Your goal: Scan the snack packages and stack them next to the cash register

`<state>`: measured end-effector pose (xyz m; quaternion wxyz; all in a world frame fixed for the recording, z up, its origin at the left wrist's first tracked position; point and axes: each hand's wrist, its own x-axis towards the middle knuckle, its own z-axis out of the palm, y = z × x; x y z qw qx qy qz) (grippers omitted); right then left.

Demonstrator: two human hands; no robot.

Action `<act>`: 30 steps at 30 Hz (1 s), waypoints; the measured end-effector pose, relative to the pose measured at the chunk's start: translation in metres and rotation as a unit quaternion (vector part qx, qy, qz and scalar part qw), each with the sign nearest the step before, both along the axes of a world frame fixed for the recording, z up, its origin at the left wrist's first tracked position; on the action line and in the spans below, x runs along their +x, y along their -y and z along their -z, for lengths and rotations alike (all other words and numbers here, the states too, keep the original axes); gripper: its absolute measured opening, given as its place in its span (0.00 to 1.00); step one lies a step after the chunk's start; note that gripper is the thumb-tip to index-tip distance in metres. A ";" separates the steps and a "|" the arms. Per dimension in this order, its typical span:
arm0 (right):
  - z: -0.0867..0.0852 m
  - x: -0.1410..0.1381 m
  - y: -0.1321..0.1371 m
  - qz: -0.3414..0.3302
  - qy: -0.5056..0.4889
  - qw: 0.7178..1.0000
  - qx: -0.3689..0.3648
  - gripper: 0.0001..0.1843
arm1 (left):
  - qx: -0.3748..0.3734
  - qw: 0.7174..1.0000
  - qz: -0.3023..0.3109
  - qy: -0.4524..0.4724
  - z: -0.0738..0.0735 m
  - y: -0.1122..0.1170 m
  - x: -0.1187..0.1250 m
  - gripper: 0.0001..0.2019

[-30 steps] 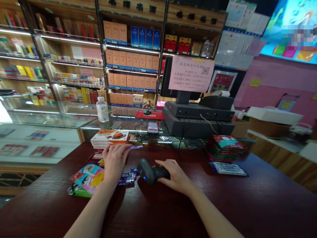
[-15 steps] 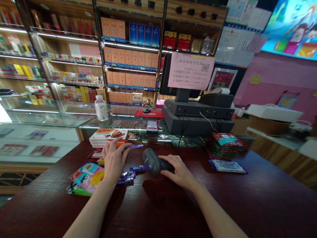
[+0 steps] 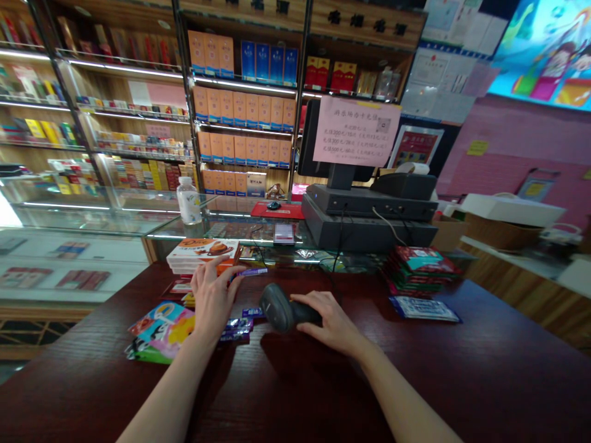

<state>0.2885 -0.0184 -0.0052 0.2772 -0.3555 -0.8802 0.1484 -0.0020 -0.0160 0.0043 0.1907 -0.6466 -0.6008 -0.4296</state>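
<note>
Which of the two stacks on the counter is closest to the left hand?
The stack of orange boxes with a pastry picture, just beyond the left hand; the red and teal packet stack lies past the barcode scanner.

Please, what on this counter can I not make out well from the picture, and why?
Head view only:
The handheld barcode scanner: its grip is hidden by the right hand.
The colourful packet: its right side is hidden by the left hand and forearm.
The purple-wrapped sticks: their print is too small to read.
The pink notice: its small lines are too blurred to read.
</note>
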 end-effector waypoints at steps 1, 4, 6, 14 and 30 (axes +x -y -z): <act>0.001 -0.002 0.001 -0.006 0.009 1.000 -0.001 0.30 | -0.001 1.000 -0.001 -0.003 0.000 0.000 0.000 0.11; 0.005 -0.009 0.002 -0.023 0.037 0.999 -0.004 0.32 | 0.003 1.000 0.001 -0.010 0.000 0.000 0.001 0.11; 0.009 -0.013 0.003 -0.031 0.050 0.998 -0.001 0.32 | 0.008 1.000 0.010 -0.011 0.000 -0.001 0.002 0.11; 0.016 -0.015 0.000 -0.043 0.065 0.997 0.020 0.34 | 0.058 0.996 0.064 -0.021 -0.002 0.002 0.007 0.08; 0.008 -0.030 -0.010 0.073 -0.229 0.968 0.067 0.26 | 0.105 0.975 0.181 -0.073 -0.010 0.011 0.030 0.09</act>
